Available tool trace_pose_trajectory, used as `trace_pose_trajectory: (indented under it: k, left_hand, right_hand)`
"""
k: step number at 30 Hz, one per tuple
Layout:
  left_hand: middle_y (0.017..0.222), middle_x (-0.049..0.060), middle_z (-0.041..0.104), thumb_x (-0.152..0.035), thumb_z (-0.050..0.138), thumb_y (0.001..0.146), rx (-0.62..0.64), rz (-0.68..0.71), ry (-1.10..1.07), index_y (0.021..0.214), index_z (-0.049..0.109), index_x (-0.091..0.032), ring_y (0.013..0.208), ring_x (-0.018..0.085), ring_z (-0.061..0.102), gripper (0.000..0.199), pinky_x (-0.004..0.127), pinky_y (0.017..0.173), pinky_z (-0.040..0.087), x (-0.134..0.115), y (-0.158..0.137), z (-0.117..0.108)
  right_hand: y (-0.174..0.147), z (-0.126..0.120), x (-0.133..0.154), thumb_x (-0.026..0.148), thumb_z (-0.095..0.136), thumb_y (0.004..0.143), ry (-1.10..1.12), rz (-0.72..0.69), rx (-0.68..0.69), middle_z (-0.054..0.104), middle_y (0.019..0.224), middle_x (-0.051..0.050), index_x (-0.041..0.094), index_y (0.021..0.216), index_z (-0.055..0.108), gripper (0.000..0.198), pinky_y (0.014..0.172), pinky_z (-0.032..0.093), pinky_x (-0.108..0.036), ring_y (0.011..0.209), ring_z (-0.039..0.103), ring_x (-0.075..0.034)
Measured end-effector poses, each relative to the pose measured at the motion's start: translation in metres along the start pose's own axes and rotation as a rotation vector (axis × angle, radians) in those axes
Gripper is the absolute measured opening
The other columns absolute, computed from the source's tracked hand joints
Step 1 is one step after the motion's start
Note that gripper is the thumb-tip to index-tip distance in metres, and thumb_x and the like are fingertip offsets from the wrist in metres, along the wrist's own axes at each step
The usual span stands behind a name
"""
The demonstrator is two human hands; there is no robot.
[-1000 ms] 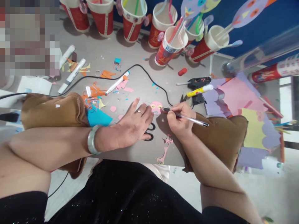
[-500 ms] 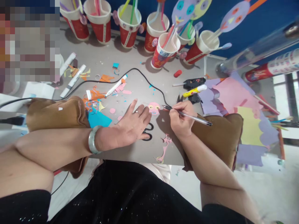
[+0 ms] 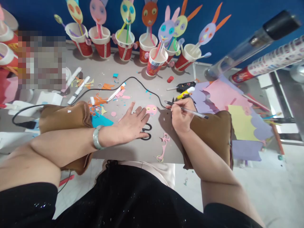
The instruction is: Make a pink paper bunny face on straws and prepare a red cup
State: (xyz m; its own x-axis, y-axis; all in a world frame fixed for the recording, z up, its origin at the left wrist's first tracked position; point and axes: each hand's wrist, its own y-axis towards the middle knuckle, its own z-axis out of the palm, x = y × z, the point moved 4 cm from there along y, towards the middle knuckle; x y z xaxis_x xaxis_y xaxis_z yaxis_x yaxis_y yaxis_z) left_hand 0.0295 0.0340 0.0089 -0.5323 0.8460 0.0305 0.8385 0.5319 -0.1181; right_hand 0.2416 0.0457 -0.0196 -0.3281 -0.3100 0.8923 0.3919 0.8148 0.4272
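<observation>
Blue wall (image 3: 247, 19) behind; red paper cups (image 3: 154, 66) stand at the tabletop's (image 3: 133, 155) back, perhaps to free working room. My right hand (image 3: 182, 114): grip closed round a pen (image 3: 194, 113), held near its nib, likely for control; nib apart from the pink paper face (image 3: 152, 110) lying between my hands. My left hand (image 3: 134, 122): grip slack, fingers spread, nothing grasped, perhaps steadying the face's edge, contact unclear. Scissors (image 3: 151, 127) beside it, loops showing, blades hidden

Open tabletop (image 3: 158, 126) between scissors (image 3: 147, 129) and right fingers (image 3: 177, 112), pink scrap (image 3: 163, 147) closer in, brown cushion (image 3: 210, 134) blocking the right
</observation>
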Motion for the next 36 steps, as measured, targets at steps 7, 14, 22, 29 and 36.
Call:
trace_pose_trajectory:
  k: [7, 14, 22, 29, 36]
  left_hand:
    - [0.153, 0.027, 0.054, -0.066, 0.056, 0.097, -0.012, 0.006, -0.009, 0.150, 0.052, -0.003, 0.142, 0.040, 0.048, 0.082, 0.066, 0.125, 0.022, -0.002, 0.000, -0.005]
    - [0.151, 0.028, 0.055, -0.065, 0.053, 0.099, -0.004, 0.010, -0.009, 0.147, 0.054, 0.000, 0.142, 0.041, 0.048, 0.081, 0.068, 0.124, 0.024, -0.004, 0.000, -0.008]
    - [0.153, 0.028, 0.054, -0.066, 0.053, 0.099, -0.008, -0.008, -0.004, 0.149, 0.053, -0.001, 0.144, 0.040, 0.047, 0.083, 0.066, 0.126, 0.023, -0.003, 0.000, -0.003]
    - [0.152, 0.026, 0.054, -0.067, 0.051, 0.099, -0.010, -0.006, -0.003, 0.150, 0.051, -0.002, 0.144, 0.039, 0.046, 0.083, 0.066, 0.127, 0.022, -0.002, 0.000, 0.000]
    - [0.153, 0.027, 0.054, -0.066, 0.050, 0.100, 0.009, -0.002, -0.007, 0.151, 0.051, -0.001, 0.143, 0.040, 0.047, 0.083, 0.067, 0.125, 0.024, -0.002, 0.000, 0.000]
  right_hand:
    - [0.005, 0.001, -0.006, 0.028, 0.068, 0.087, -0.041, 0.047, 0.035, 0.057, 0.066, 0.006, 0.025, 0.083, 0.052, 0.017, 0.051, 0.053, -0.028, 0.055, 0.070, -0.016]
    - [0.006, 0.002, -0.003, 0.026, 0.066, 0.086, -0.096, 0.031, 0.049, 0.057, 0.065, 0.006, 0.025, 0.081, 0.051, 0.016, 0.050, 0.051, -0.028, 0.054, 0.069, -0.016]
    - [0.005, 0.005, 0.005, 0.024, 0.063, 0.083, -0.120, 0.023, 0.061, 0.057, 0.061, 0.007, 0.026, 0.080, 0.050, 0.013, 0.047, 0.049, -0.029, 0.051, 0.069, -0.017]
    - [0.002, 0.005, 0.005, 0.022, 0.063, 0.085, -0.109, 0.028, 0.118, 0.057, 0.062, 0.006, 0.026, 0.082, 0.050, 0.013, 0.050, 0.051, -0.030, 0.052, 0.069, -0.017]
    - [-0.001, 0.005, 0.004, 0.026, 0.065, 0.088, -0.119, 0.040, 0.145, 0.057, 0.063, 0.006, 0.027, 0.083, 0.052, 0.014, 0.053, 0.054, -0.032, 0.054, 0.067, -0.017]
